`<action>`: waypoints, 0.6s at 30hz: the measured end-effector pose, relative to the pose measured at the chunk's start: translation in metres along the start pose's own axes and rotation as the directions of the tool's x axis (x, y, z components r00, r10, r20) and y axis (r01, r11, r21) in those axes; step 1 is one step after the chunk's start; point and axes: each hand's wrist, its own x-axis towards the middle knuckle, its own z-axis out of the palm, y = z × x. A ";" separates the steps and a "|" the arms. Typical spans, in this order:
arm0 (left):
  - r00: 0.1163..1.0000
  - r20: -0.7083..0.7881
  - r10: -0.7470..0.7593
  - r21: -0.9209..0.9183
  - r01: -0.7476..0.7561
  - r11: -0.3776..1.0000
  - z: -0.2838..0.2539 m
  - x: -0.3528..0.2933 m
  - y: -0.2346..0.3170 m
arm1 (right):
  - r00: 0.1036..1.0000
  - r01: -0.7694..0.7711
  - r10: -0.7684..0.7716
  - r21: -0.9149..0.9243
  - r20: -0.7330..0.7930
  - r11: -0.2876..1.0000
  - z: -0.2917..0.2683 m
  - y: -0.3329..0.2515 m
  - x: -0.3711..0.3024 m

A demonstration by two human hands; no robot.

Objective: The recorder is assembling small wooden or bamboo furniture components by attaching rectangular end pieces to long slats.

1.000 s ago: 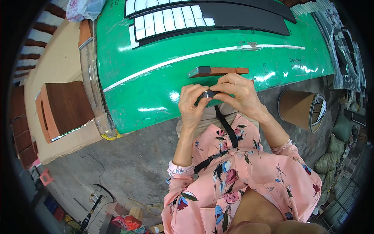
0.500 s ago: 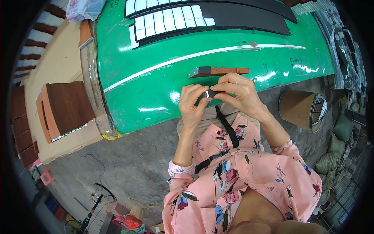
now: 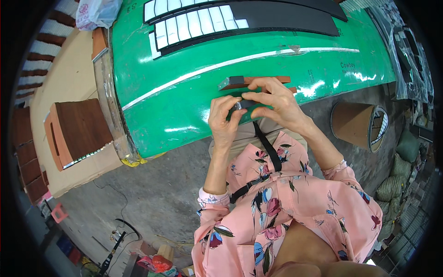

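Observation:
My left hand [image 3: 224, 120] and my right hand [image 3: 276, 100] meet at the near edge of a glossy green table [image 3: 184, 106]. Between their fingertips they pinch a small dark strip end with a metal piece [image 3: 241, 104]; a black strap [image 3: 267, 147] runs from it down over my flowered pink sleeve. Just beyond my fingers a brown wooden block with a grey end [image 3: 251, 81] lies on the green surface.
Long black strips and a row of white-outlined pieces [image 3: 207, 23] lie at the table's far side. A wooden box [image 3: 76, 131] sits on cardboard at left. A brown cardboard drum [image 3: 357, 124] stands at right. Cables and tools [image 3: 115, 240] lie on the concrete floor.

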 end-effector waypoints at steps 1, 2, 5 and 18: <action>1.000 0.006 0.003 -0.003 -0.003 1.000 0.000 0.000 0.000 | 0.999 -0.036 0.037 0.066 -0.013 0.997 0.000 0.001 -0.003; 1.000 0.018 -0.001 0.004 0.001 1.000 -0.001 0.000 0.000 | 0.999 -0.038 0.039 0.064 -0.020 0.997 0.000 0.002 -0.005; 0.999 0.034 -0.003 0.022 0.002 1.000 -0.001 0.002 0.004 | 0.988 -0.113 0.130 0.177 -0.086 0.978 -0.005 0.003 -0.012; 0.942 0.064 0.328 0.284 -0.332 0.899 0.004 0.002 0.006 | 0.982 0.023 -0.019 0.017 -0.190 1.000 0.008 0.009 -0.017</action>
